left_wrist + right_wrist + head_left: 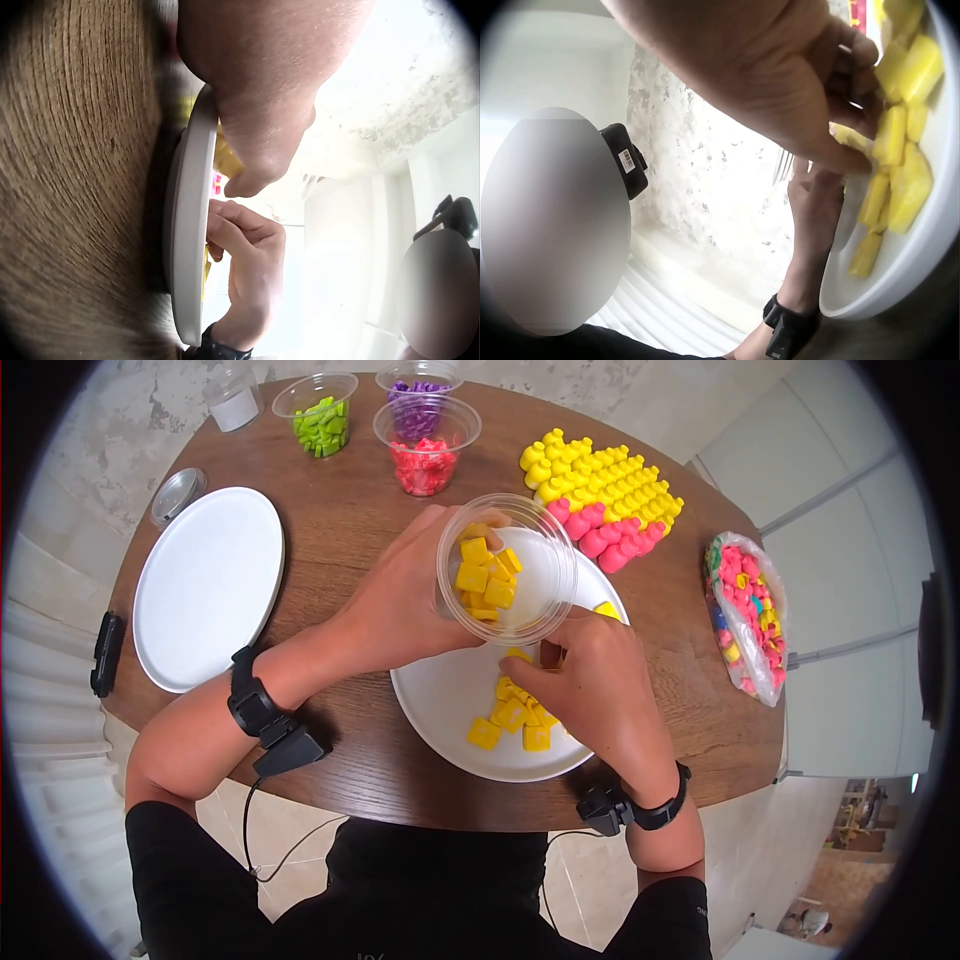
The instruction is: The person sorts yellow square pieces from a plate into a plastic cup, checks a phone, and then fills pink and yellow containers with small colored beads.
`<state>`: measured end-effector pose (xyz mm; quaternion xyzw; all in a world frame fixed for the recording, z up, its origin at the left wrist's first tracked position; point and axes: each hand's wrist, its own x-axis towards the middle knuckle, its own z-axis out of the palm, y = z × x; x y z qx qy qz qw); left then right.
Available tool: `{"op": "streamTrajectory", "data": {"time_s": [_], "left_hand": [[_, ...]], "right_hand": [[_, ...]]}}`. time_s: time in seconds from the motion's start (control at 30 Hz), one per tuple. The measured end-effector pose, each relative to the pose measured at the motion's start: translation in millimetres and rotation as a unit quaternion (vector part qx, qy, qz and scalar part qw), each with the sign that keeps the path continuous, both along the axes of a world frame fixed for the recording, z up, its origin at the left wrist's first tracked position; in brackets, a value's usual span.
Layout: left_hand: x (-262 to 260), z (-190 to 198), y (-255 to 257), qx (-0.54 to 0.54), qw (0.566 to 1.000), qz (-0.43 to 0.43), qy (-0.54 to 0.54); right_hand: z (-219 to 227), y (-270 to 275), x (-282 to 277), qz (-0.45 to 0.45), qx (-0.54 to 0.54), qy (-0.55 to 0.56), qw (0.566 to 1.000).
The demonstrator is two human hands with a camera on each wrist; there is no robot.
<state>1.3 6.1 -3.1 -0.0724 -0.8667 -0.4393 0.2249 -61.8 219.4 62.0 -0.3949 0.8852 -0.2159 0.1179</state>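
My left hand (405, 585) grips a clear plastic cup (540, 585), tilted over the plate, with several yellow square pieces (487, 582) inside. Beneath it is a round white plate (440, 725), where more flat yellow pieces (510, 712) lie in a loose heap. Low over the plate, my right hand (605, 675) has its thumb and fingers drawn together beside the heap. In the right wrist view a yellow piece (850, 136) shows between that thumb and the fingers. The cup hides part of the right fingertips in the head view.
A second white plate (208, 590) sits at the left. Clear cups of green pieces (322, 428), red pieces (424, 466) and purple pieces (418, 410) stand at the back. Yellow and pink bottle-shaped pieces (605, 485) are grouped behind the plate. A bag of colourful pieces (748, 618) lies right.
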Motion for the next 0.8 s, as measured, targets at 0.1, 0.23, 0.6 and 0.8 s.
{"op": "streamTrajectory", "data": {"time_s": [0.1, 0.23, 0.6, 0.8], "left_hand": [[0, 0, 0, 0.017, 1.0, -0.003, -0.004], [-1, 1, 0, 0.0, 1.0, -0.001, -0.01], [0, -2, 0, 0.033, 0.999, -0.003, -0.008], [0, 0, 1, 0.024, 0.999, 0.009, -0.021]], "right_hand": [[-3, 0, 0, 0.004, -0.02, -0.025, 0.999], [-10, 3, 0, 0.02, -0.061, -0.009, 0.998], [-7, 5, -10, -0.071, -0.153, -0.11, 0.98], [-4, 6, -13, -0.142, -0.32, -0.15, 0.925]]}}
